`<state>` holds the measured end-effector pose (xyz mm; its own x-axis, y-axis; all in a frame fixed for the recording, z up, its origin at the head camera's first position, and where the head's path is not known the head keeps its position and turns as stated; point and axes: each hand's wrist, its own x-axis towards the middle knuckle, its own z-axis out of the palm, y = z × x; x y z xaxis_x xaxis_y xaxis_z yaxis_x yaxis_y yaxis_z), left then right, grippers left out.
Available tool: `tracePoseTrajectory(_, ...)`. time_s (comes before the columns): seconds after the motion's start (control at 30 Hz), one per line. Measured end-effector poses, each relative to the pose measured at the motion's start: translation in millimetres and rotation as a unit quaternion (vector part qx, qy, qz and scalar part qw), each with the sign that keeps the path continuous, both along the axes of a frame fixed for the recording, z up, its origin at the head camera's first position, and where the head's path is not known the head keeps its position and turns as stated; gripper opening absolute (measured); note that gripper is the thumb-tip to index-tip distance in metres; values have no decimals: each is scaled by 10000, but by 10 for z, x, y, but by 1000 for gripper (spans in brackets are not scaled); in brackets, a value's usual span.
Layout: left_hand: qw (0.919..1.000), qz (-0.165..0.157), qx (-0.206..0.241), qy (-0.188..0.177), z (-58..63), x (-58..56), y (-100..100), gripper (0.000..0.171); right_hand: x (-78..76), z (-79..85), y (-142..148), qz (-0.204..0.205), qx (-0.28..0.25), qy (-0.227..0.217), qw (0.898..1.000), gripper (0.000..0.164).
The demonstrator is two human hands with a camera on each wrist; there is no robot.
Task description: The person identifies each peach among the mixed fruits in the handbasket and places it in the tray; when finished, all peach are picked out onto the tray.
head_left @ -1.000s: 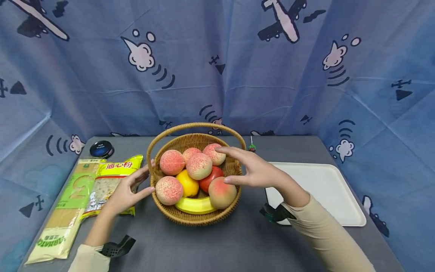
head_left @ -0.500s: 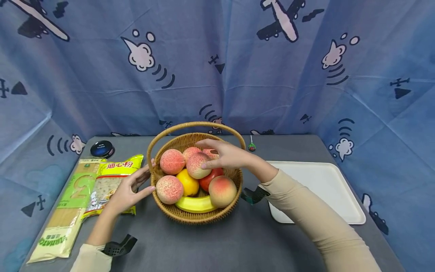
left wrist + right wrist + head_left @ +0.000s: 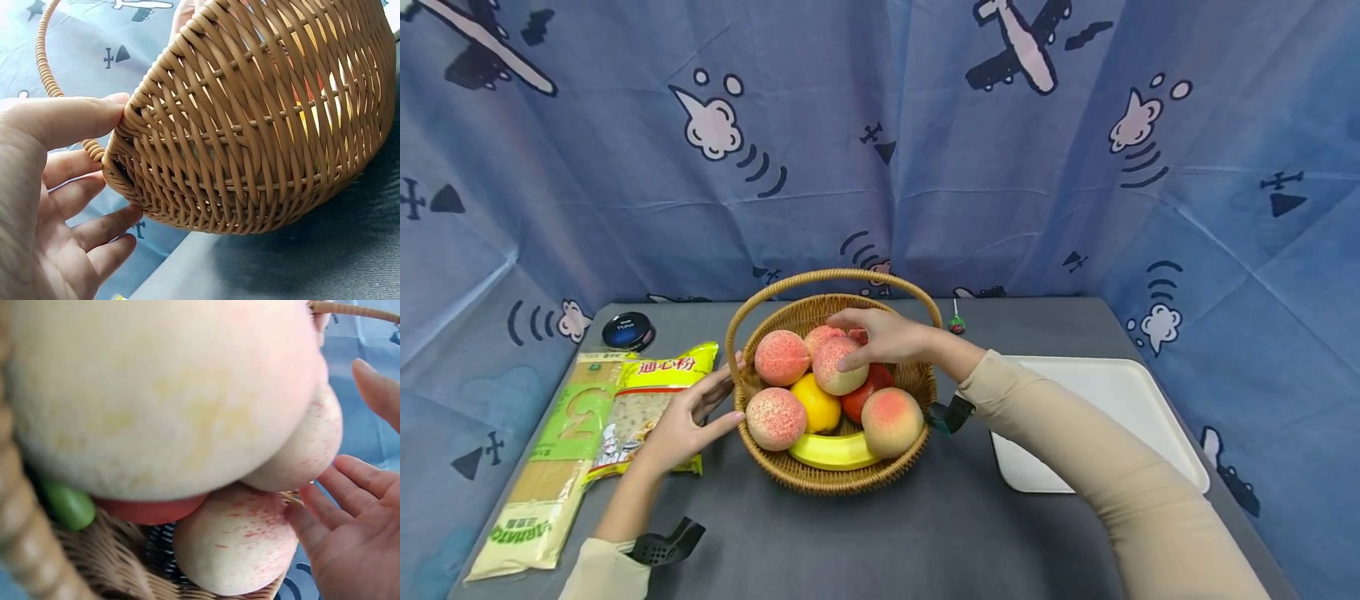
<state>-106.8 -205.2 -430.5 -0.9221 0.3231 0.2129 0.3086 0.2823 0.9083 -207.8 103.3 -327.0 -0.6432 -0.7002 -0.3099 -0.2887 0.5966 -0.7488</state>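
Observation:
A wicker basket with an arched handle stands mid-table, full of fruit. My left hand is at its left side; in the left wrist view the thumb tip touches the rim and the loosely spread fingers rest against the weave near the handle. My right hand reaches over the back of the basket, thumb by the top peach. In the right wrist view its fingers are extended beside a speckled peach, with the thumb apart. A banana, a yellow fruit and a red fruit lie among several peaches.
Left of the basket lie a yellow pasta bag, a long noodle packet and a dark round tin. A white tray is at right, partly behind my sleeve. A green lollipop lies near the back edge.
My right hand has moved left from the basket's right rim to over the peaches at the back. The left hand stays at the basket's left side.

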Motion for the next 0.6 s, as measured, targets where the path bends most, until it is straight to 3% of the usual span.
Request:
tracePoseTrajectory(0.17,10000,-16,16,19,-2,-2,5,64,-37,-53,-26,-49,225,10,9997,70)
tracePoseTrajectory(0.4,10000,-4,-8,-8,14,11,15,64,-63,-93,-63,253,844,311,9956,76)
tracePoseTrajectory(0.6,10000,9,5,-7,18,12,7,64,-73,-95,-82,344,948,437,9939,73)
